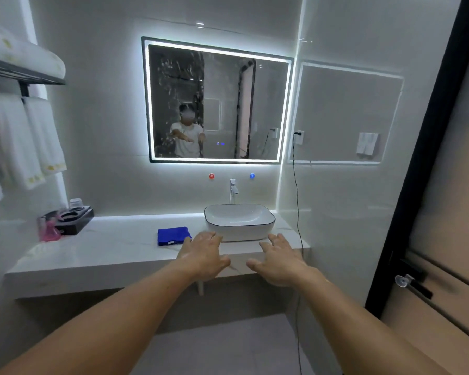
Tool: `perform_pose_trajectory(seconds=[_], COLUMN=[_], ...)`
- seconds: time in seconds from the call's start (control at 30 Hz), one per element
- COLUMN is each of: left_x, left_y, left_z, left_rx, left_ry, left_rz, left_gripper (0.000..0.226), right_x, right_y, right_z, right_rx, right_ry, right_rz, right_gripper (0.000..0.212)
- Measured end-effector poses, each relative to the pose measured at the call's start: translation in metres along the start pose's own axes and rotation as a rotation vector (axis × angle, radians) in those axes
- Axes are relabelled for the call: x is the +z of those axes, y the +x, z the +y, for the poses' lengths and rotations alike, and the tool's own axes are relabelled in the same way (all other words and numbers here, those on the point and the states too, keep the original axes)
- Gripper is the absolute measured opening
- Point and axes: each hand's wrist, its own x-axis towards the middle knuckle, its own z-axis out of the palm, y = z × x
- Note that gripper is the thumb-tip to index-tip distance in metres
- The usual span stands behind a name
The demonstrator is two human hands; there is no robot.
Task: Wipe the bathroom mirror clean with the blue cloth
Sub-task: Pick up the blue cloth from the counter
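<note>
- Blue cloth [173, 235]: lay folded on the white counter [114, 247], at 9 o'clock of the basin [238, 221] and at 6 o'clock of the mirror [268, 109], well below it.
- Left hand [205, 255]: reached out flat above the counter edge, fingers [210, 235] straight and spread, grasping nothing.
- Right hand [279, 262]: reached out likewise at 3 o'clock of the left, fingers relaxed and spread, empty.
- Cloth position: at 9 o'clock of the left fingertips, just beside the little-finger edge; could not tell whether touching. Well apart from the right hand.
- Step in hand, as judged: pick-up of the cloth, not yet begun.
- Was probably best done with the left hand, the nearer one: shifted toward 9 o'clock, lowered onto the folded stack, closed round all layers so that no fold trailed.
- Called for care at 3 o'clock, where the basin wall stood close.
- Showed spots and streaks mostly in the mirror's 9 o'clock half; likely deserved the first overlapping passes.
</note>
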Motion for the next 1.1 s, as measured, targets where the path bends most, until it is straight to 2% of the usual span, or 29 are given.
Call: perform_pose_trajectory(seconds=[0.23,0.47,0.67,1.1], left_x=[0.022,0.024,0.044,0.074], left_y=[0.105,0.208,0.277,0.428], left_z=[-0.043,-0.106,-0.155,-0.240], left_rx=[-0.033,-0.074,-0.163,-0.395], left_ry=[-0.021,-0.014,-0.005,0.011], left_rz=[-0.005,0.001,-0.041,0.002], left_gripper=[0.062,0.061,0.064,0.066], right_x=[0.008,0.006,0.025,0.052], right_y=[0.123,0.251,0.351,0.565], right_z=[-0.003,-0.026,-0.047,-0.089], right_rx=[-0.067,-0.092,-0.183,-0.408], right_ry=[-0.057,-0.009,-0.004,-0.029], right_rz=[0.002,-0.008,-0.049,-0.126], right_gripper=[0.080,0.076,0.078,0.075])
